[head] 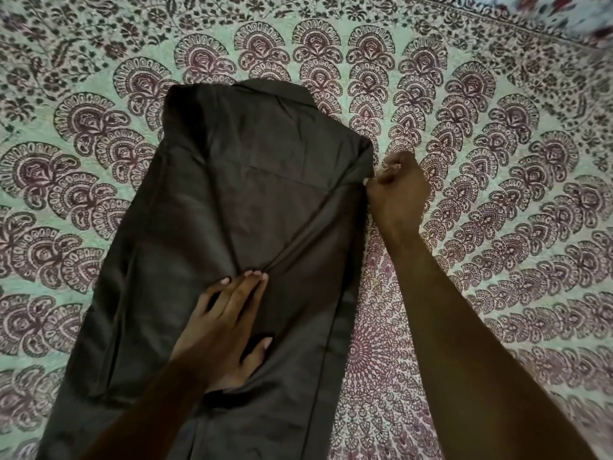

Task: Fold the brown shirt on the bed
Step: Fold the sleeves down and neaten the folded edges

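The brown shirt (232, 194) lies lengthwise on the bed, collar at the far end, its sides folded inward into a long narrow shape. My left hand (229, 327) rests flat on the cloth near the middle, fingers spread, pressing it down. My right hand (394, 190) is closed in a fist at the shirt's right shoulder edge, pinching the fabric there. A taut crease runs diagonally from that corner to my left fingertips. The shirt's lower end runs out of view at the bottom.
The bed is covered by a pale green sheet (497, 161) with a maroon mandala and paisley print. A different floral cloth (564, 11) shows at the far right corner.
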